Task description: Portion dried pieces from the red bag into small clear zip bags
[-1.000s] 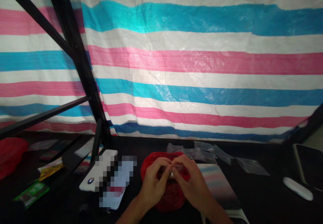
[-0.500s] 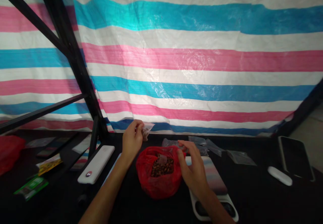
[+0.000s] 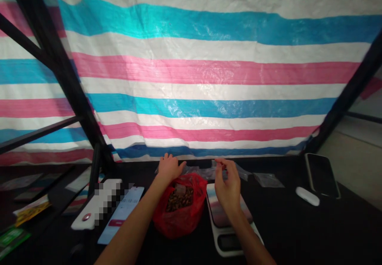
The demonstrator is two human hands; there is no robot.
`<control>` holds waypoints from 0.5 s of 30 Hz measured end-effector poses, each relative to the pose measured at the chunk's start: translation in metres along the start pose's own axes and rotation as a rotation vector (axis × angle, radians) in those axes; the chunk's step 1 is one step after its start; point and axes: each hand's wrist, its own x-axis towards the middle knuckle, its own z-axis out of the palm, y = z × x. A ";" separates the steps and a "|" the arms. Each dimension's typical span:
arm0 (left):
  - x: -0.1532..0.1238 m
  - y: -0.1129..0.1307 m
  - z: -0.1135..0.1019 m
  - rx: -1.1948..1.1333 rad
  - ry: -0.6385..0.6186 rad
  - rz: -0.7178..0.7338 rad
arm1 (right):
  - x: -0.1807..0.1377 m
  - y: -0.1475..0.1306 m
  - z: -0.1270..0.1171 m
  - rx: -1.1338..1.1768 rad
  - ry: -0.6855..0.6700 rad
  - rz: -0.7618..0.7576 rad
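Observation:
My left hand lies palm down on the black table just behind an open red plastic bag. Its thumb is spread and I see nothing gripped in it. The red bag holds brown seeds or nuts. My right hand hovers over the far end of a white kitchen scale, its fingertips pinched on a small clear plastic bag. More small clear bags lie between the two hands.
A phone with a lit screen and a white power bank lie left of the red bag. A loose clear bag, a white mouse-like object and a dark phone are to the right. Black frame poles and a striped tarp stand behind.
My left hand carried a small filled bag up and away from the red bag, then lowered to the table behind it. My right hand moved from the bag's mouth to the clear bags.

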 end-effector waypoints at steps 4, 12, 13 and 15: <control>-0.002 0.022 0.016 -0.022 -0.028 -0.032 | 0.001 0.001 -0.001 0.004 0.008 -0.006; -0.025 0.025 -0.035 -0.266 0.076 0.311 | 0.003 0.005 -0.002 0.045 -0.066 -0.023; -0.032 0.024 -0.040 -0.397 0.105 0.436 | 0.002 0.003 -0.002 0.064 -0.126 -0.034; -0.047 0.023 -0.044 -0.625 0.116 0.550 | -0.003 -0.002 0.000 0.102 -0.288 -0.050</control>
